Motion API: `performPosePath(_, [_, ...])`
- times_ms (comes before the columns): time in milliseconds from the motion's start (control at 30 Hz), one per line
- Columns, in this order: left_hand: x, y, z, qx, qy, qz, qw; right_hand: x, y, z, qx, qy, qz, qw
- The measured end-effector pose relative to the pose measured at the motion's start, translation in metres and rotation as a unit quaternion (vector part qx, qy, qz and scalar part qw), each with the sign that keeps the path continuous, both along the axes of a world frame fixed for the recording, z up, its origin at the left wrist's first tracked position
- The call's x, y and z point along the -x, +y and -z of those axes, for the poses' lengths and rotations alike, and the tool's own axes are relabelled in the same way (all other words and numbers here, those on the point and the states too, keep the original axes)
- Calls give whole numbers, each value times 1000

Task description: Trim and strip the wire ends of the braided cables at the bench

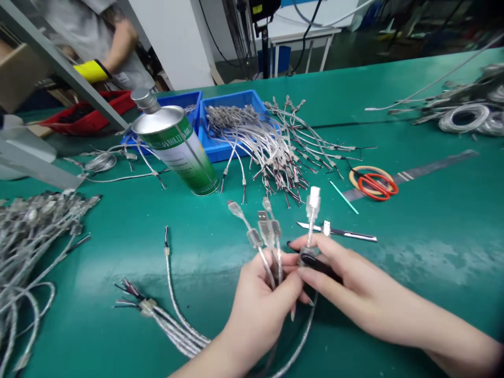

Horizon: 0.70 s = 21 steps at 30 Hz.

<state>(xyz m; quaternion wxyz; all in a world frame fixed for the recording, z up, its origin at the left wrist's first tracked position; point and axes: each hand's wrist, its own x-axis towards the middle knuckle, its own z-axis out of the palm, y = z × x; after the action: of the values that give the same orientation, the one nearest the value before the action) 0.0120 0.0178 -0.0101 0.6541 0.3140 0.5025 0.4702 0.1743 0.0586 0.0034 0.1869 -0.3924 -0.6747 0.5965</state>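
My left hand point(262, 302) grips a small bunch of translucent silver USB cables point(263, 231), their plug ends pointing up and away. My right hand point(334, 275) pinches one more cable with a white-capped plug point(313, 202) upright beside the bunch, and a black ferrite piece point(315, 262) lies under its fingers. The cables' other ends point(147, 307), with bare coloured wires, lie on the green table point(433, 220) to the lower left.
A green-labelled metal can point(177, 147) stands behind the hands. Blue bins point(232, 110) hold more cables, with a heap point(283, 152) spilling right. Red-handled scissors point(374, 184), a metal blade tool point(342, 232), cable piles at left point(35, 226) and coils at far right point(468, 115). Another person's arm point(114, 42) is at back left.
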Motion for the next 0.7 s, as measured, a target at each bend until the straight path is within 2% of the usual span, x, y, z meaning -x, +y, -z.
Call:
performPosePath(133, [2,1,0,13,-41,22,999,-3,4,-1,14,30,3,999])
performPosePath(233, [4,3,-1,25,-82,31,996,-11,10,-1,72,86,34,993])
performPosePath(333, [4,5,0,27,-114,42,992,-13,10,-3,135,99,73,983])
performPosePath(400, [4,5,1,23,-133,44,990,-9,6,-6,160,96,51,981])
performPosePath(467, [4,5,2,17,-139,43,989,-5,2,-8,137,100,-2,985])
performPosePath(533, [4,5,2,18,-126,45,991,-2,-1,-8,59,82,-35,994])
performPosePath(600, [5,4,1,28,-119,58,991,-2,-1,-5,-32,36,-11,999])
performPosePath(633, [5,4,0,34,-123,69,989,-2,0,-3,-53,17,15,998])
performPosePath(700, [5,5,-1,43,-146,95,984,-5,4,1,-20,38,51,998])
